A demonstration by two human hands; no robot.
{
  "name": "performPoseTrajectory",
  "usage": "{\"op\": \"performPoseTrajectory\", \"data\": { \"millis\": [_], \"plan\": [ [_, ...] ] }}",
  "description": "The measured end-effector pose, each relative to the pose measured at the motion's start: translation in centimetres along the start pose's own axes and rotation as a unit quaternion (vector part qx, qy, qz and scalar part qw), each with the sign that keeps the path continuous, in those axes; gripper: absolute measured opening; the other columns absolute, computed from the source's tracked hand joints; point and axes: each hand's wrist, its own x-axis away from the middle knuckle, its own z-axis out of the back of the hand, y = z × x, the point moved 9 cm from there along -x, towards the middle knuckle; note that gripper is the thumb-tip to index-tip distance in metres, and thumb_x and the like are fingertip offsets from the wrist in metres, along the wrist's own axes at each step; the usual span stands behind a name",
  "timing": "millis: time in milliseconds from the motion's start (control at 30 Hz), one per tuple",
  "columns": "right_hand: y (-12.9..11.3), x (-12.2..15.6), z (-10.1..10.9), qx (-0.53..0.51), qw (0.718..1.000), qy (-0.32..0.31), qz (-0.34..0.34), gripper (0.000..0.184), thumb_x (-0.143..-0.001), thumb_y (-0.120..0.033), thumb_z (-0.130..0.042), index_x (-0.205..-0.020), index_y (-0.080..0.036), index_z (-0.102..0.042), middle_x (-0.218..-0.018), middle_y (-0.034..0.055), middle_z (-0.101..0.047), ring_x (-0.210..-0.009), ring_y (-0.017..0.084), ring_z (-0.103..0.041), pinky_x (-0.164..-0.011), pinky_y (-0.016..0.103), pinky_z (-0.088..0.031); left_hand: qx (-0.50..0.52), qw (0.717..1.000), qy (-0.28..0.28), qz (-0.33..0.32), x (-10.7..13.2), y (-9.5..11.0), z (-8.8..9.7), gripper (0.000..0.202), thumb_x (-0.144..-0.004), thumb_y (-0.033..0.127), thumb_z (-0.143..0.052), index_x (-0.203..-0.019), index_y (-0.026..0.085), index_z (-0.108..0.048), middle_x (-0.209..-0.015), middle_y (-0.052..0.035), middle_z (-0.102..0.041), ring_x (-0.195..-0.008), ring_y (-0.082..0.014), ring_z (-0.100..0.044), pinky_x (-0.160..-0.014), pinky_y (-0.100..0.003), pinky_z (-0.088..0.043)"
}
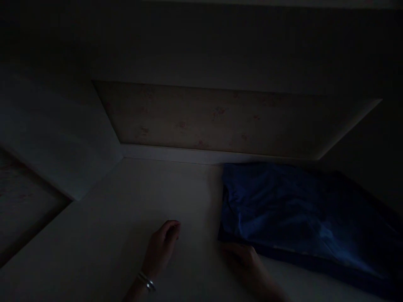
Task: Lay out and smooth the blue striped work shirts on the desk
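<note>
A folded dark blue cloth lies flat on the pale surface at the right, its kind hard to make out in the dim light. My right hand is at the cloth's near left corner, with curled fingers that seem to pinch its front edge; the fingertips are in shadow. To the left, apart from the cloth, my left hand hovers over or rests on the pale surface. Its fingers are curled in and nothing shows in them. A silver bracelet circles the left wrist.
The pale surface runs back to a light ledge. Behind it is a recessed panel with a faint floral pattern. A pale upright stands on the left, with another patterned panel beside it. The right side is very dark.
</note>
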Motion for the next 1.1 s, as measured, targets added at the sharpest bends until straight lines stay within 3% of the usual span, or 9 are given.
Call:
{"op": "performPoseTrajectory", "data": {
  "millis": [200,567,700,767,800,867,967,1033,1100],
  "plan": [
    [-0.6,-0.1,0.0,0.006,1.0,-0.012,0.016,0.036,-0.097,-0.041,-0.042,-0.094,-0.02,-0.071,-0.088,0.0029,-0.071,-0.079,0.017,-0.064,-0.068,0.024,-0.045,-0.014,1.0,0.006,0.001,-0.2,-0.3,0.1,0.048,-0.084,0.062,-0.048,-0.096,0.02,-0.066,-0.073,-0.0008,-0.065,-0.073,-0.0191,-0.061,-0.068,-0.028,-0.046],
    [-0.6,-0.3,0.2,-0.012,1.0,-0.01,0.015,0.034,-0.096,-0.041,-0.044,-0.095,-0.02,-0.071,-0.09,0.004,-0.07,-0.081,0.017,-0.063,-0.072,0.026,-0.045,-0.022,1.0,0.018,0.005,-0.2,-0.3,0.5,0.046,-0.082,0.061,-0.05,-0.094,0.021,-0.068,-0.075,-0.0017,-0.069,-0.074,-0.0199,-0.064,-0.069,-0.029,-0.049],
    [-0.9,1.0,0.5,-0.153,0.987,-0.027,-0.027,0.038,-0.09,-0.05,-0.054,-0.095,-0.017,-0.071,-0.082,0.0055,-0.07,-0.076,0.018,-0.063,-0.069,0.028,-0.047,-0.022,0.999,0.026,0.004,0.5,0.4,0.3,0.046,-0.081,0.062,-0.051,-0.094,0.02,-0.067,-0.077,-0.0029,-0.07,-0.076,-0.0211,-0.065,-0.071,-0.031,-0.05],
    [-0.6,2.1,3.3,-0.248,0.968,0.005,-0.036,0.04,-0.087,-0.054,-0.058,-0.092,-0.017,-0.071,-0.076,0.0053,-0.069,-0.072,0.018,-0.063,-0.069,0.03,-0.049,-0.003,1.0,0.021,0.021,0.8,1.6,-0.5,0.048,-0.079,0.062,-0.051,-0.094,0.019,-0.066,-0.078,-0.004,-0.07,-0.075,-0.022,-0.066,-0.068,-0.032,-0.051],
    [0.1,2.6,6.0,-0.272,0.96,0.058,-0.039,0.039,-0.086,-0.055,-0.059,-0.091,-0.017,-0.07,-0.076,0.0055,-0.069,-0.073,0.019,-0.063,-0.071,0.031,-0.05,0.007,1.0,0.011,0.025,0.7,2.7,-1.2,0.049,-0.08,0.063,-0.051,-0.096,0.019,-0.066,-0.079,-0.0044,-0.07,-0.074,-0.0221,-0.066,-0.067,-0.032,-0.051],
    [2.4,3.6,13.6,-0.259,0.939,0.22,-0.051,0.039,-0.084,-0.054,-0.06,-0.098,-0.019,-0.069,-0.086,0.0073,-0.07,-0.081,0.022,-0.065,-0.077,0.034,-0.051,0.019,1.0,-0.015,-0.008,-0.2,6.1,-3.4,0.047,-0.082,0.061,-0.05,-0.099,0.02,-0.066,-0.085,-0.0055,-0.071,-0.076,-0.0215,-0.066,-0.068,-0.031,-0.052],
    [6.2,4.5,24.9,-0.073,0.898,0.425,-0.091,0.053,-0.083,-0.051,-0.06,-0.124,-0.019,-0.059,-0.126,0.0135,-0.061,-0.112,0.029,-0.058,-0.093,0.039,-0.046,-0.015,0.995,-0.036,-0.095,-3.6,11.9,-8.0,0.04,-0.087,0.049,-0.049,-0.109,0.019,-0.064,-0.109,-0.0095,-0.07,-0.09,-0.0194,-0.067,-0.08,-0.03,-0.051],
    [8.7,3.5,29.3,0.124,0.869,0.444,-0.179,0.062,-0.084,-0.048,-0.057,-0.134,-0.013,-0.051,-0.141,0.0196,-0.048,-0.127,0.033,-0.047,-0.101,0.043,-0.04,-0.071,0.99,-0.056,-0.105,-6.7,13.9,-11.9,0.036,-0.087,0.04,-0.051,-0.109,0.016,-0.064,-0.114,-0.0116,-0.069,-0.095,-0.0193,-0.066,-0.082,-0.029,-0.05],
    [11.4,1.6,30.6,0.214,0.871,0.374,-0.235,0.062,-0.084,-0.044,-0.059,-0.136,-0.011,-0.05,-0.141,0.0211,-0.048,-0.128,0.034,-0.047,-0.102,0.045,-0.039,-0.114,0.986,-0.082,-0.091,-9.5,14.5,-15.5,0.029,-0.083,0.036,-0.057,-0.1,0.015,-0.068,-0.103,-0.0116,-0.072,-0.091,-0.021,-0.068,-0.079,-0.029,-0.05]
  ]
}}
